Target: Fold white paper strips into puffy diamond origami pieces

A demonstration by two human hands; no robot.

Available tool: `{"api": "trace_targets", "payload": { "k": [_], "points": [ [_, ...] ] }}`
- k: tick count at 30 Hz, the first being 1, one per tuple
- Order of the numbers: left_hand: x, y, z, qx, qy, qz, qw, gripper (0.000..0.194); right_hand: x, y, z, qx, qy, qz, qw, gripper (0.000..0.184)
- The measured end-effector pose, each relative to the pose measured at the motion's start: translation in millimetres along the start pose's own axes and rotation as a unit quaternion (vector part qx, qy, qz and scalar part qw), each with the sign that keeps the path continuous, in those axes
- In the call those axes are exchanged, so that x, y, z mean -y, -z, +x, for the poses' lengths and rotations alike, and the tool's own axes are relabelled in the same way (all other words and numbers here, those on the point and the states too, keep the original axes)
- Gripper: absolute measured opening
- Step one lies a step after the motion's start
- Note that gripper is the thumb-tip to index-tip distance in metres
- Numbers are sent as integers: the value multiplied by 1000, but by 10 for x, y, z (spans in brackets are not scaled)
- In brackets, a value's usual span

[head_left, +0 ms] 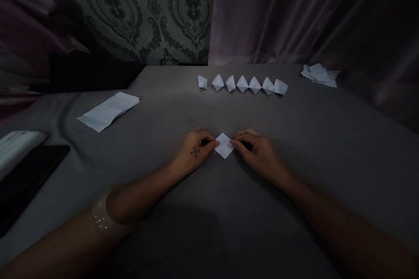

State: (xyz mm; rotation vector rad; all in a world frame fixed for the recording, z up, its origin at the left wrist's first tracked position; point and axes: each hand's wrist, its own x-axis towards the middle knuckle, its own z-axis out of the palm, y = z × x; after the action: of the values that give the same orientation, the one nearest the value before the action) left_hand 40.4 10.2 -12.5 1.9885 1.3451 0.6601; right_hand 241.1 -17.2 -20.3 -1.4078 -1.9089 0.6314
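Between my two hands is a small white folded paper (224, 146), turned so it looks like a diamond with one corner toward me. My left hand (195, 148) pinches its left corner between thumb and fingers. The opposite corner is pinched by my right hand (257, 150) in the same way. Farther back, several folded white paper pieces (242, 84) stand in a row across the grey cloth surface (170, 109).
Flat white paper sheets (109, 111) lie at the left. A loose pile of paper scraps (320, 74) rests at the far right. Near the left edge are a dark flat object (36, 170) and a white object (19, 146). Curtains (278, 13) and patterned wallpaper (153, 8) stand behind.
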Motion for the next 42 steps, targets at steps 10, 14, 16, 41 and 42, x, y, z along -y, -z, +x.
{"api": "trace_targets", "payload": {
  "k": [10, 14, 16, 41, 42],
  "points": [
    [-28, -72, 64, -24, -4, 34, 999, 29, 78, -56, 73, -11, -63, -62, 996, 20],
    [-17, -88, 86, -14, -21, 38, 999, 29, 69, -64, 83, -17, -68, -69, 995, 19],
    [-10, -92, 95, -13, -21, 35, 999, 27, 64, -65, 88, -17, -71, -67, 995, 20],
    [39, -85, 78, -33, 6, 31, 999, 27, 47, -79, 158, -12, -134, -19, 991, 21],
    [32, -79, 73, -29, 7, 35, 999, 27, 47, -79, 157, -12, -135, -19, 991, 21]
  ]
}}
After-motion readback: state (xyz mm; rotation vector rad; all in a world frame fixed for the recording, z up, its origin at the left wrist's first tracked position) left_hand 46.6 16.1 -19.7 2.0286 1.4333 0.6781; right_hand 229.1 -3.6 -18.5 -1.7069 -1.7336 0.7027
